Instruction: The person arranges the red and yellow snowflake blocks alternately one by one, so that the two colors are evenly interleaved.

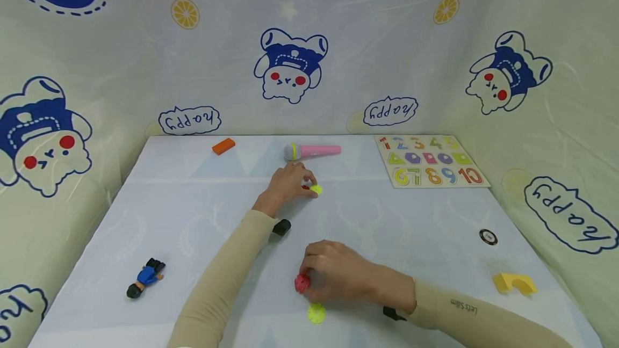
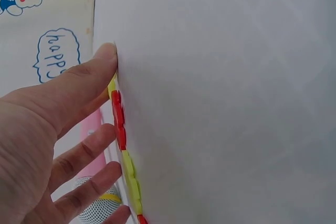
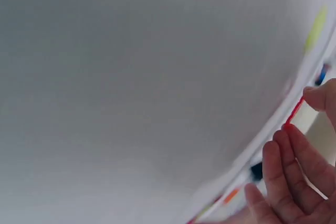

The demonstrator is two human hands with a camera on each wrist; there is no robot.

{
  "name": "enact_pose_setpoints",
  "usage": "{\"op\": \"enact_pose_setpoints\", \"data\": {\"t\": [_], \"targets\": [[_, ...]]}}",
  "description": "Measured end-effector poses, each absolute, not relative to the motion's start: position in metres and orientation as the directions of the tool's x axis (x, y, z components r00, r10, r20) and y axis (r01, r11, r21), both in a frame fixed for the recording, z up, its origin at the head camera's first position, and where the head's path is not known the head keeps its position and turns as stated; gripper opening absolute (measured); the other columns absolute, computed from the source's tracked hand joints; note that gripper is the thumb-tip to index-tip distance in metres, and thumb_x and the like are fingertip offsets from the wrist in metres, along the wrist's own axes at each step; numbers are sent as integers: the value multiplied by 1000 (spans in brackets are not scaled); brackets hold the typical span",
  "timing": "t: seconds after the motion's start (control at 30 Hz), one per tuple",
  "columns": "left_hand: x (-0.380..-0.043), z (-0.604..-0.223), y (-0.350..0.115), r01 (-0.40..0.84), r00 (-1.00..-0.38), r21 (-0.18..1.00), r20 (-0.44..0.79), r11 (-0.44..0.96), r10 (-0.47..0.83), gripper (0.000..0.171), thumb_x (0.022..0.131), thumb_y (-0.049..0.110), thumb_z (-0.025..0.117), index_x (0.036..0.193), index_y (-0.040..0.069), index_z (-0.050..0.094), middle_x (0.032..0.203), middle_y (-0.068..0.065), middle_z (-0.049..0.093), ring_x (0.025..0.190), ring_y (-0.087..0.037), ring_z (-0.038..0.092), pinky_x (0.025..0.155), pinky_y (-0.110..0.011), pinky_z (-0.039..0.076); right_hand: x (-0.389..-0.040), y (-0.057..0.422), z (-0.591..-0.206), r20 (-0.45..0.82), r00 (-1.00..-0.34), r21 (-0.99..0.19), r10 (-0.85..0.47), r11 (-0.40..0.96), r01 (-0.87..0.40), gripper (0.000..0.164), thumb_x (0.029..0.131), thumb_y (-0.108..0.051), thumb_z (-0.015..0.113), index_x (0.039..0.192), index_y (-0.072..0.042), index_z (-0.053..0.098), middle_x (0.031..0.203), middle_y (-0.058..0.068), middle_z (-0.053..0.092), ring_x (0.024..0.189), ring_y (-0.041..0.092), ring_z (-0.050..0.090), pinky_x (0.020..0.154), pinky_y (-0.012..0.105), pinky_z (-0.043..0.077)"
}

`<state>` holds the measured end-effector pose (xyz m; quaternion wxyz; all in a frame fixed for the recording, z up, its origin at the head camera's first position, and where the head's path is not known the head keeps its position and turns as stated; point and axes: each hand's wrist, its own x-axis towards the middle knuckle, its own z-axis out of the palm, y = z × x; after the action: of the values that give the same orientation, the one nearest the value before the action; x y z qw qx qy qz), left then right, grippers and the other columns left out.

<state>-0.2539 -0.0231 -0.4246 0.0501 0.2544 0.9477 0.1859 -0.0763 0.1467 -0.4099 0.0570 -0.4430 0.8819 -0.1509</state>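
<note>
My left hand (image 1: 286, 184) is at the middle of the table, thumb and forefinger pinching the edges of a flat yellow scalloped disc (image 1: 316, 189). A red disc (image 1: 306, 187) shows beneath its fingers. Edge-on in the left wrist view, red discs (image 2: 118, 114) and a lighter yellow disc (image 2: 131, 177) line up beside the fingers. Closer to the front, my right hand (image 1: 338, 273) pinches a red scalloped disc (image 1: 302, 283) between thumb and fingertips; it looks thin in the right wrist view. Another yellow scalloped disc (image 1: 316, 313) lies just in front of that hand.
A pink microphone (image 1: 319, 150) and an orange block (image 1: 224, 146) lie at the back, a number board (image 1: 430, 161) at back right. On the right are a round black-and-white chip (image 1: 488, 237) and a yellow arch block (image 1: 515, 283). A toy figure (image 1: 145, 278) lies left.
</note>
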Motion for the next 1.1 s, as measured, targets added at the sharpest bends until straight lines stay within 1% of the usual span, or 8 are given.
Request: {"op": "enact_pose_setpoints", "data": {"t": [0.1, 0.2, 0.3, 0.4, 0.53, 0.7, 0.83, 1.1], "targets": [[-254, -424, -24, 460, -869, 365, -1, 810, 494, 32, 95, 45, 86, 120, 27, 83, 120, -1, 69, 119, -25, 61, 102, -49, 51, -100, 159, -405, 44, -692, -366, -720, 633, -682, 22, 88, -28, 91, 105, -15, 83, 98, -9, 73, 91, 1, 66, 90, 27, 59], [-254, -424, -24, 455, -872, 361, -2, 814, 489, 32, 94, 45, 86, 120, 26, 83, 120, -2, 69, 118, -25, 61, 102, -49, 51, -128, 172, -402, 75, -770, -397, -633, 689, -606, 24, 87, -26, 93, 106, -13, 84, 98, -7, 75, 93, 8, 71, 87, 31, 61], [-255, -424, -24, 454, -873, 368, -2, 812, 488, 32, 93, 43, 88, 120, 25, 83, 119, -3, 70, 118, -26, 61, 102, -50, 51, -155, 183, -400, 108, -822, -392, -559, 736, -552, 23, 88, -24, 92, 105, -12, 84, 98, -5, 76, 93, 14, 74, 87, 34, 62], [-256, -425, -23, 452, -872, 379, -1, 808, 489, 32, 93, 42, 88, 119, 25, 84, 119, -3, 69, 117, -26, 61, 102, -51, 51, -178, 192, -399, 111, -863, -386, -493, 779, -494, 23, 88, -24, 92, 105, -10, 84, 98, -1, 77, 94, 18, 73, 88, 38, 61], [-258, -428, -21, 451, -872, 388, 1, 804, 489, 32, 92, 42, 89, 118, 26, 84, 118, -3, 69, 116, -27, 60, 102, -52, 50, -200, 201, -400, 90, -894, -377, -439, 816, -439, 26, 89, -24, 91, 106, -7, 83, 98, 4, 77, 94, 22, 72, 91, 42, 61], [-257, -429, -19, 444, -876, 390, 0, 807, 482, 32, 91, 42, 89, 118, 26, 84, 118, -2, 69, 118, -26, 60, 103, -50, 50, -219, 207, -407, 83, -906, -359, -415, 835, -416, 29, 90, -25, 91, 109, -5, 83, 100, 5, 78, 94, 22, 72, 93, 43, 61], [-255, -429, -18, 442, -878, 388, 2, 809, 479, 31, 92, 42, 89, 118, 26, 84, 120, -3, 69, 119, -27, 60, 103, -50, 50, -228, 208, -409, 67, -915, -353, -397, 849, -394, 30, 92, -27, 90, 111, -5, 83, 101, 6, 78, 94, 22, 70, 95, 44, 60], [-254, -426, -20, 437, -881, 385, -3, 813, 474, 30, 92, 41, 89, 118, 27, 84, 119, -2, 69, 118, -26, 59, 101, -49, 50, -233, 202, -411, 34, -917, -347, -398, 856, -384, 26, 93, -24, 88, 109, -5, 83, 101, 6, 79, 94, 22, 68, 96, 44, 59]]}}
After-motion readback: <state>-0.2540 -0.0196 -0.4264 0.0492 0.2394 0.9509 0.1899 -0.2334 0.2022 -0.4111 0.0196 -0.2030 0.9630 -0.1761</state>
